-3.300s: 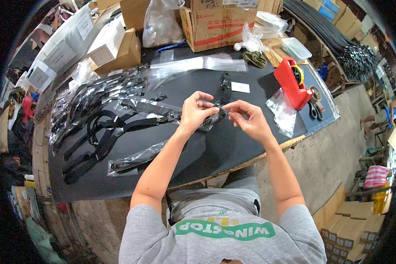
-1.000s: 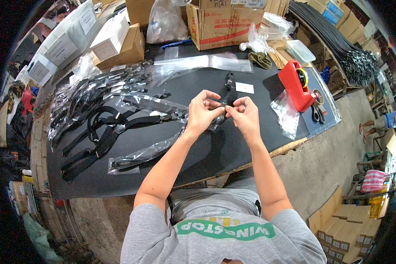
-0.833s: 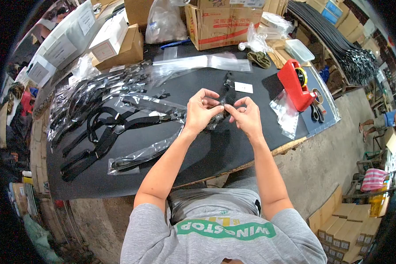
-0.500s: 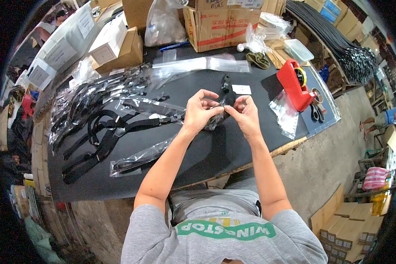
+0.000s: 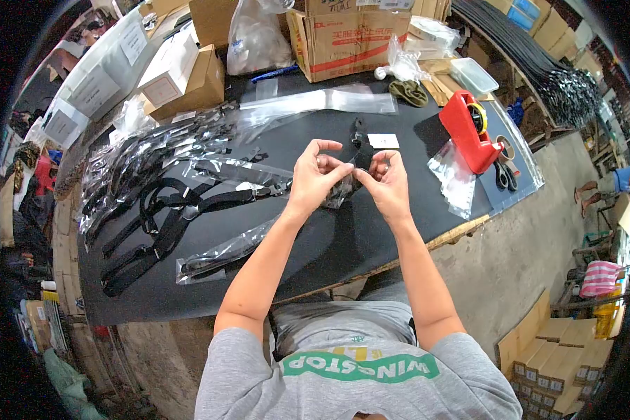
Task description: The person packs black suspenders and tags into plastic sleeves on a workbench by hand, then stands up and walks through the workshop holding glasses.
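Hands, left [image 5: 315, 180] and right [image 5: 386, 185], narrowly pinched on the black strap [image 5: 361, 150], 2 thumb tips close together.

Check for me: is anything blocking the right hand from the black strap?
Nothing visible does: the right hand has its fingertips at the black strap. The white card lies beside the strap, not between them.

The person wears a grey short-sleeved T-shirt [image 5: 259, 392] — green band [image 5: 364, 368] with white capitals across it, yellow lettering [image 5: 339, 351] alongside — and dark grey legwear [image 5: 388, 288].
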`<state>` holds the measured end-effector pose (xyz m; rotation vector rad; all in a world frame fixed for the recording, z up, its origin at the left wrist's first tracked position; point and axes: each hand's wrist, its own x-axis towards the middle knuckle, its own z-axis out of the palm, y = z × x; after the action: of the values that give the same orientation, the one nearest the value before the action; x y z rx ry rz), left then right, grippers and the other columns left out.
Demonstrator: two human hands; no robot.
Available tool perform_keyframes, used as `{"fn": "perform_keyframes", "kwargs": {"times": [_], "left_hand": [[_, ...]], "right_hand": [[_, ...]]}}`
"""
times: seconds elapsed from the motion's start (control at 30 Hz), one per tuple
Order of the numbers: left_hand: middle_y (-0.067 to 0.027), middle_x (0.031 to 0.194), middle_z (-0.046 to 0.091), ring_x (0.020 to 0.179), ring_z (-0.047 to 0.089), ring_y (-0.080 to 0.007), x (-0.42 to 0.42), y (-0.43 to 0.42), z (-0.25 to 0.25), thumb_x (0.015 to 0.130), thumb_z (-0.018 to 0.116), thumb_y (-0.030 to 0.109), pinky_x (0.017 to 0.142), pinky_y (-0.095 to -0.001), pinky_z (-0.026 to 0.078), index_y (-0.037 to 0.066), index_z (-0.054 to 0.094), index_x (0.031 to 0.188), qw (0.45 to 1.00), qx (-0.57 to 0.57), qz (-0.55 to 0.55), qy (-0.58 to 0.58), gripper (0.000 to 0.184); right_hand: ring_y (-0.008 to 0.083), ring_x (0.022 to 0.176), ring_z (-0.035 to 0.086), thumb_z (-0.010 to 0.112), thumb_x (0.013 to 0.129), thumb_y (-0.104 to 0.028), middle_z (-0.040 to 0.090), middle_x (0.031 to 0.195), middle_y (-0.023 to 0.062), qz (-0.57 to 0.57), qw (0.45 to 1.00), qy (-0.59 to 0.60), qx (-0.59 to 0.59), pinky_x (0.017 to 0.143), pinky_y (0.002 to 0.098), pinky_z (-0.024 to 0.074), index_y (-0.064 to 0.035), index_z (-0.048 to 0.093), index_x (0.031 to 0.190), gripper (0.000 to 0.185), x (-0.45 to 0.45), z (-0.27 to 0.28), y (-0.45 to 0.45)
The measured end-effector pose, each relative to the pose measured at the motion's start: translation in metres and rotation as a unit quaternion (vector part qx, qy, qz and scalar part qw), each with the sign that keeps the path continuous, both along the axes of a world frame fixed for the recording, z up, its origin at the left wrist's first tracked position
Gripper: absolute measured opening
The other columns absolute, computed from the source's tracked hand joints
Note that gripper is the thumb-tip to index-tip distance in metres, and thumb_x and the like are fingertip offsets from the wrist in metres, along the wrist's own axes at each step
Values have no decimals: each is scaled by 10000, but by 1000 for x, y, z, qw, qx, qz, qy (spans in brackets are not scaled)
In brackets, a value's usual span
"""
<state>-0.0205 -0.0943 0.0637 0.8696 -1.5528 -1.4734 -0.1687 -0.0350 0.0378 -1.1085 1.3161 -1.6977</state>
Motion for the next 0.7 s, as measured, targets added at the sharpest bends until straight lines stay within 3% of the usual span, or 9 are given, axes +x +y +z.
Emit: {"fn": "perform_keyframes", "kwargs": {"times": [0.2,0.47,0.53,0.63,0.7], "left_hand": [[-39,756,641,696,590,-64,4,-6,0,774,690,0,651,-190,469,-1,553,1090,993,72,-71,54,345],[-10,736,628,665,578,-56,4,-9,-3,763,706,7,631,-179,455,8,595,1030,992,76,-70,67,289],[-4,731,625,660,575,-56,4,-9,-1,762,708,9,625,-178,452,8,601,1019,991,90,-66,80,278],[3,725,622,656,572,-55,5,-11,0,764,708,8,618,-177,448,9,611,996,993,81,-57,64,251],[7,722,620,652,567,-52,5,-12,-2,761,712,7,611,-177,444,13,620,976,992,93,-52,74,234]], "right_hand": [[32,629,444,728,725,21,474,705,-27,29,998,-49,-5,562,179,378,-57,420,985,411,-3,-1,2],[49,673,510,707,758,19,544,719,-6,108,990,-91,14,598,179,404,-55,445,1017,376,-19,0,6],[82,726,563,689,777,22,583,774,20,123,957,-259,48,659,187,441,-49,459,1053,366,-18,6,9],[115,772,595,686,775,35,607,836,46,129,943,-301,55,719,206,467,-41,462,1075,382,-18,6,12],[118,776,597,685,770,45,607,848,47,127,960,-247,41,723,209,470,-39,461,1076,388,-16,2,12]]}}
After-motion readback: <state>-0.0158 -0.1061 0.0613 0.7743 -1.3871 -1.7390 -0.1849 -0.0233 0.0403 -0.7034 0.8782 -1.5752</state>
